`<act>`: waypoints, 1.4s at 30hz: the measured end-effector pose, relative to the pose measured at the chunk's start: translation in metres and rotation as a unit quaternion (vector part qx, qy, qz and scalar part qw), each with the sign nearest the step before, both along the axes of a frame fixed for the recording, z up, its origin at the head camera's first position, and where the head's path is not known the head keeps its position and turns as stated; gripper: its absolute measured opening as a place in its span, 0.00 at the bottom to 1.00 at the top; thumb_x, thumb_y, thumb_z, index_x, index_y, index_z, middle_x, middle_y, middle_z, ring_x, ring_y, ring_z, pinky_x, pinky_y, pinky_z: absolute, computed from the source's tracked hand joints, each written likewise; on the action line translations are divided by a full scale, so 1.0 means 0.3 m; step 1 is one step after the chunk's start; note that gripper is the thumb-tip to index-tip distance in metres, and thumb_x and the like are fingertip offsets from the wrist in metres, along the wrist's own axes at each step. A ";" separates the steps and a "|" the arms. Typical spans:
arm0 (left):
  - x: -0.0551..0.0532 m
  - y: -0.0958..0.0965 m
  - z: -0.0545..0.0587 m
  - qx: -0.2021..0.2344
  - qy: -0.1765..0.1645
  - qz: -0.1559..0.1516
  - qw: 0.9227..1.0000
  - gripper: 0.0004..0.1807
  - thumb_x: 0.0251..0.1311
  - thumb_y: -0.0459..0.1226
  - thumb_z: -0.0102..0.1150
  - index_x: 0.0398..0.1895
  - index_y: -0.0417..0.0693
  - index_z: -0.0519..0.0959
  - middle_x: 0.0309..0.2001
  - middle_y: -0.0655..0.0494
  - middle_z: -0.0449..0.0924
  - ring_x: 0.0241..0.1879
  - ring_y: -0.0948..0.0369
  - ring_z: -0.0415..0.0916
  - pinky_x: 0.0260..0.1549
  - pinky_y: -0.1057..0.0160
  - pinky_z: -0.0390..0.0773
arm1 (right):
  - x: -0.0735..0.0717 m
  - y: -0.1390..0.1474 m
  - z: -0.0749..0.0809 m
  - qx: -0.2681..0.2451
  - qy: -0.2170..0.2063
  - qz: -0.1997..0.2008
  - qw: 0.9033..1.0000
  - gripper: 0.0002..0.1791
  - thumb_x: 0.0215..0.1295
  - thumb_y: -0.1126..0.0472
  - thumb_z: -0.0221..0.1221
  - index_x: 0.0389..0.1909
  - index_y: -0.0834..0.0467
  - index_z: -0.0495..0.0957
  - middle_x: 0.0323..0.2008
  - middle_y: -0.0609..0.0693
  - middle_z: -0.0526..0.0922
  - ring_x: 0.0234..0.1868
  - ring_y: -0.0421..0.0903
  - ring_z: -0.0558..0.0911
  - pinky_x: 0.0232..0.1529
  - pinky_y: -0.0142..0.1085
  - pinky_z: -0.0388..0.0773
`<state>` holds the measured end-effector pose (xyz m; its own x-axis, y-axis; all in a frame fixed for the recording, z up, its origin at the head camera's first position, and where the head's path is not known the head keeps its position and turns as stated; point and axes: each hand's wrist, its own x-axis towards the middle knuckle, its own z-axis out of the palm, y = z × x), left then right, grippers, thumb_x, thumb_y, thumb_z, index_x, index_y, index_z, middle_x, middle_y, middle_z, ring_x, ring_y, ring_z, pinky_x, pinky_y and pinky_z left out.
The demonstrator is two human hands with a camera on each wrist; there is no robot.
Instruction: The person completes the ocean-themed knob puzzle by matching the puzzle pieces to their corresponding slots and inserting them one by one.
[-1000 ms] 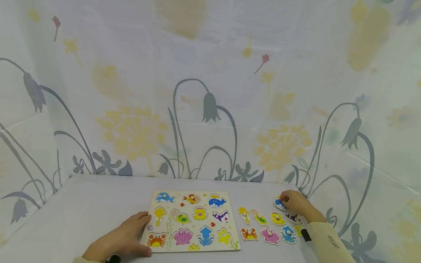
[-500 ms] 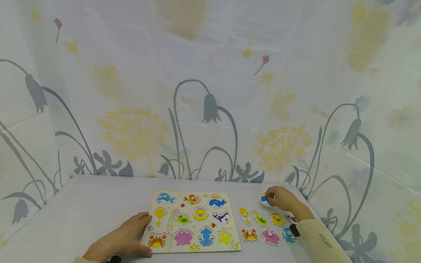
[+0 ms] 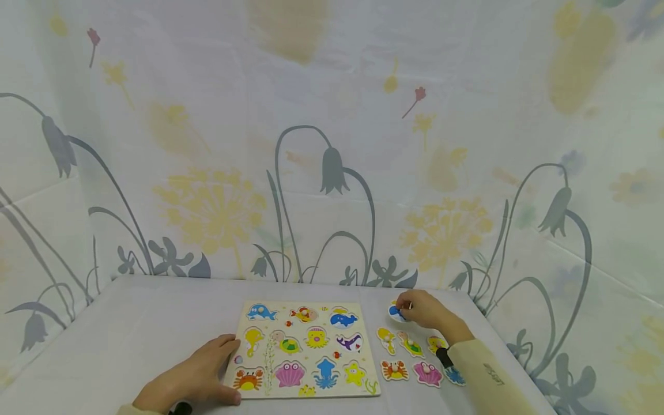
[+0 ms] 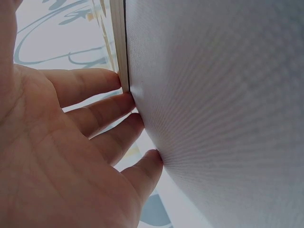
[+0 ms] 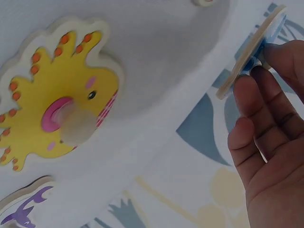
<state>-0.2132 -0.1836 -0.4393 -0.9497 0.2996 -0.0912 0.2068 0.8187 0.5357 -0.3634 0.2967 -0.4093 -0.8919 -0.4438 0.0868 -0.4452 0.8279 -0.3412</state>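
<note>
My right hand point(image 3: 430, 313) pinches a blue whale puzzle piece point(image 3: 395, 312) by its knob, off the board's upper right corner. In the right wrist view this piece point(image 5: 249, 56) is tilted nearly edge-on and raised off the table. My left hand point(image 3: 193, 372) lies at the left edge of the wooden sea-animal board point(image 3: 339, 394), thumb near the lower corner. The left wrist view shows its relaxed fingers point(image 4: 107, 111) touching the table and the board's side. The dolphin piece point(image 3: 260, 312) and red fish piece point(image 3: 302, 314) sit in the board's top row.
Right of the board lie knobbed pieces: a seahorse point(image 3: 386, 340), turtle point(image 3: 411, 344), crab point(image 3: 394, 370), pink shell point(image 3: 427, 374) and yellow octopus point(image 5: 78, 102). My sleeve point(image 3: 490, 374) partly hides the blue squid point(image 3: 454, 376). A flowered curtain point(image 3: 332, 230) stands behind the table.
My right hand has carried the whale piece leftward from the far right side of the table toward the board. The left hand has stayed at the board's left edge.
</note>
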 end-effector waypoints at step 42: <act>0.002 -0.004 -0.003 -0.001 0.001 -0.003 1.000 0.58 0.29 0.58 0.78 0.63 0.34 0.67 0.66 0.35 0.60 0.65 0.37 0.56 0.63 0.36 0.57 | 0.011 -0.402 -0.019 0.054 -0.002 0.086 0.995 0.04 0.61 0.62 0.62 0.35 0.50 0.83 0.31 0.38 0.76 0.33 0.38 0.72 0.37 0.32 0.75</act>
